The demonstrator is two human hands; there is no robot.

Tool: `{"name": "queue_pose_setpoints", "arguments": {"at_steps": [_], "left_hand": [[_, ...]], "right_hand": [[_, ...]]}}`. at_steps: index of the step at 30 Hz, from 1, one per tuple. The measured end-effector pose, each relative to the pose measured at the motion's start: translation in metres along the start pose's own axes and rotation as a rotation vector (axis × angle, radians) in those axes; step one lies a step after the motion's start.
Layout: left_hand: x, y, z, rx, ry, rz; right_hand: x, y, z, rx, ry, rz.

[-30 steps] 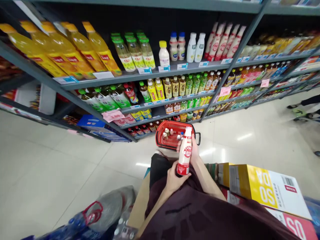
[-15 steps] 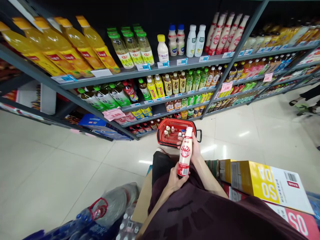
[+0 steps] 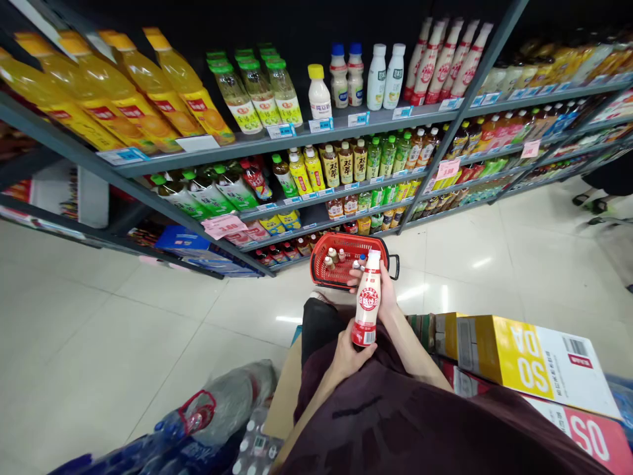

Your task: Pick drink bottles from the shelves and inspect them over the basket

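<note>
A cream-coloured drink bottle (image 3: 368, 300) with red print and a red base is held in front of my body, its white cap pointing away from me. My left hand (image 3: 350, 353) grips it around the base. Around its upper part is my right hand (image 3: 387, 293), the fingers partly hidden behind the bottle. Just beyond my hands, a red shopping basket (image 3: 324, 274) stands on the floor with several small bottles (image 3: 333, 254) inside. Similar red-and-cream bottles (image 3: 440, 63) stand on the top shelf at the right.
A grey shelf rack (image 3: 277, 142) full of bottled drinks runs across the front. Stacked soda cartons (image 3: 499, 356) are close on my right. Wrapped bottle packs (image 3: 222, 409) lie at the lower left. Another person's feet (image 3: 588, 201) show at the far right.
The bottle has turned slightly in my hands, so its round red logo sits a little differently. The view has shifted slightly; the basket and shelves stay as they were.
</note>
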State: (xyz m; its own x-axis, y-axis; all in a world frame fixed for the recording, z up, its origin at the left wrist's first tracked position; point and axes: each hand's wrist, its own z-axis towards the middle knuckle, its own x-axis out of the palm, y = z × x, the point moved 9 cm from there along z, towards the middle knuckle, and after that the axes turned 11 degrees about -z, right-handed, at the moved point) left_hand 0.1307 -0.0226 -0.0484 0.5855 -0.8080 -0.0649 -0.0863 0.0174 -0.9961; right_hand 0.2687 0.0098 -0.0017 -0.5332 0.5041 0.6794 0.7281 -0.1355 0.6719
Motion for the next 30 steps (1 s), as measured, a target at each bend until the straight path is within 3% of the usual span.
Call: {"name": "queue_pose_setpoints", "arguments": {"at_steps": [14,21,30], "left_hand": [[-0.007,-0.004,0.000,0.051,-0.084,0.032],[-0.012,0.001,0.000,0.083,-0.153,-0.029],[-0.011,-0.002,0.000,0.106,-0.153,-0.026]], "right_hand": [[-0.002,-0.003,0.001,0.002,0.040,0.093],[-0.014,0.000,0.002,-0.040,-0.080,0.144],[-0.011,0.003,-0.002,-0.027,-0.087,0.200]]}}
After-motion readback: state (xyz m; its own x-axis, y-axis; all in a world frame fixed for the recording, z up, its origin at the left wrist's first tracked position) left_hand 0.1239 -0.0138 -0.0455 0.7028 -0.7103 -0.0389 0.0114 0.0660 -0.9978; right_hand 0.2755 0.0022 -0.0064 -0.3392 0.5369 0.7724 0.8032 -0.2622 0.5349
